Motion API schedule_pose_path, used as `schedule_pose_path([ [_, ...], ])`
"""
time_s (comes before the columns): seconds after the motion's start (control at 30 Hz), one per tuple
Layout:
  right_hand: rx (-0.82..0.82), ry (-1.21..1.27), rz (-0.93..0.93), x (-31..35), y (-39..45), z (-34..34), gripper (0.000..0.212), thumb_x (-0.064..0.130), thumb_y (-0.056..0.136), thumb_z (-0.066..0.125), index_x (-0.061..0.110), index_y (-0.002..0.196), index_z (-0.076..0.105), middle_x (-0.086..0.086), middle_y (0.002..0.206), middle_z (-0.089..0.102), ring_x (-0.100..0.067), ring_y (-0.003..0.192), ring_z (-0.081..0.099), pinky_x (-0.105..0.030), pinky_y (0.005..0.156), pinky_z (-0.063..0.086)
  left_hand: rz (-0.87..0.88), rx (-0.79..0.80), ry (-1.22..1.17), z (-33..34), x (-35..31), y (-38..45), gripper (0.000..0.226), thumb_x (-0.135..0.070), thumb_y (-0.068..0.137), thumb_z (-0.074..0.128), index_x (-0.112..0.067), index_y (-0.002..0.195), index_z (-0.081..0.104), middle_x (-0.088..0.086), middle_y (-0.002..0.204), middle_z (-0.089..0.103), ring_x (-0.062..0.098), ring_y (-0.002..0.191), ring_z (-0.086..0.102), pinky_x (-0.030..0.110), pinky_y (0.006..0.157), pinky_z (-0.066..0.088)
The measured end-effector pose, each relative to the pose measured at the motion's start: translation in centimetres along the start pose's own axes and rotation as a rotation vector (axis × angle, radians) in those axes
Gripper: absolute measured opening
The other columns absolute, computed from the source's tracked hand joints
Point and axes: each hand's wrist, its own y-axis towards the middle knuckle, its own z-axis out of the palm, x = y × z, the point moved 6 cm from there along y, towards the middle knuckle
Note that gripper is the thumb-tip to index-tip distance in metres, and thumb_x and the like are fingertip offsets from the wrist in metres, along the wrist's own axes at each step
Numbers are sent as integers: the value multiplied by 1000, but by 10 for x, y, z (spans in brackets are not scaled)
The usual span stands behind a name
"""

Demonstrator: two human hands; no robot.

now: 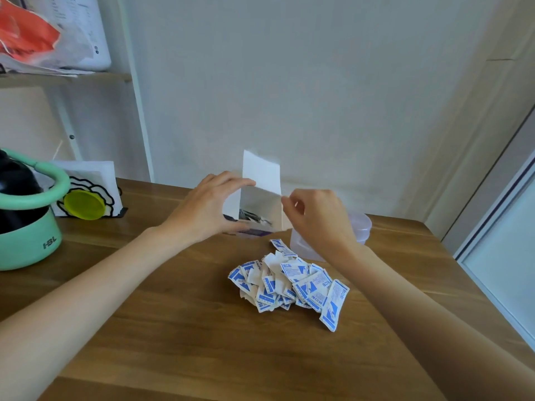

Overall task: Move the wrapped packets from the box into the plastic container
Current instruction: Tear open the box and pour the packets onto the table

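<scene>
You had the small white cardboard box lying on the brown wooden surface near the wall, its open mouth turned toward you and its white top flap standing up. Your left hand held the box on its left side, fingers curved over the top edge by the flap and thumb low against the front; that grip was closed round the box. Your right hand was at the box's right edge with its fingers curled, thumb and forefinger pinched together at the flap's corner; whether they truly held the card or only touched it, the view was too blurred to tell.

Inside the box something dark and silvery lay at the bottom, possibly a few remaining packets, though it was too indistinct to name.

The white packets printed in blue sat in a loose heap on the surface in front of the box, between your forearms and touching neither hand. One packet lay a little apart at the back of the heap.

The translucent plastic container stood just behind your right hand, mostly hidden by it, so its contents could not be seen.

To the left stood a mint-green and black appliance, with a white napkin holder and a yellow-green disc beside it.
</scene>
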Motion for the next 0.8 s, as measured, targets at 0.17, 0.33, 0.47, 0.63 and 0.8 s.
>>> schedule_pose_path([
  [0.17,432,114,-321,31,-10,44,33,33,87,59,9,110,59,-10,109,60,-25,100,54,-36,87,45,114,70,-10,3,-13,-3,73,-49,67,75,-32,131,47,-14,125,48,9,113,40,18,91,31],
  [0.33,622,194,-172,33,-6,87,51,23,79,68,4,122,50,-12,115,56,-26,109,54,-35,88,48,313,48,97,4,-35,-9,66,-34,69,75,-27,130,51,-9,120,52,9,105,34,25,88,41],
  [0.47,620,361,-126,38,0,81,30,10,79,65,1,106,56,2,76,51,-18,79,52,-23,64,43,381,-76,158,-3,-33,-8,69,-25,62,84,-19,125,56,0,116,58,13,102,37,26,85,43],
  [0.63,621,333,-164,36,-7,70,22,17,79,63,18,69,44,7,63,42,-7,59,42,-17,55,32,447,-113,176,-3,-38,-8,61,-53,72,61,-17,122,57,0,114,60,15,103,40,22,92,33],
  [0.8,532,355,-134,20,-6,51,20,12,84,61,-8,84,60,-22,83,64,-31,81,60,-39,72,50,447,-150,193,-4,-36,-4,67,-45,64,77,-15,121,58,4,111,62,17,99,42,27,95,29],
])
